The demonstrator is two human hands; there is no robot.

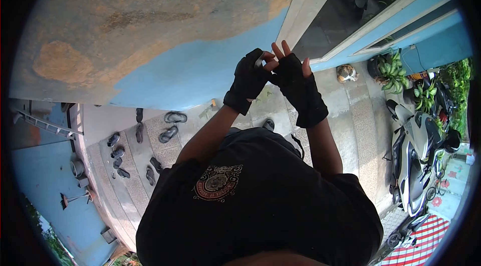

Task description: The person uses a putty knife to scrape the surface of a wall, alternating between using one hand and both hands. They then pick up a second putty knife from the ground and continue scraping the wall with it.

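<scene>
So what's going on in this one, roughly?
A person in black fingerless gloves has both hands raised in front of a blue, patchy wall. The left hand has its fingertips at the right hand, whose fingers are spread; it looks like the glove there is being adjusted, though the exact grip is too small to tell. On the paving around them are pairs of footwear, a cat and a parked motorbike.
</scene>
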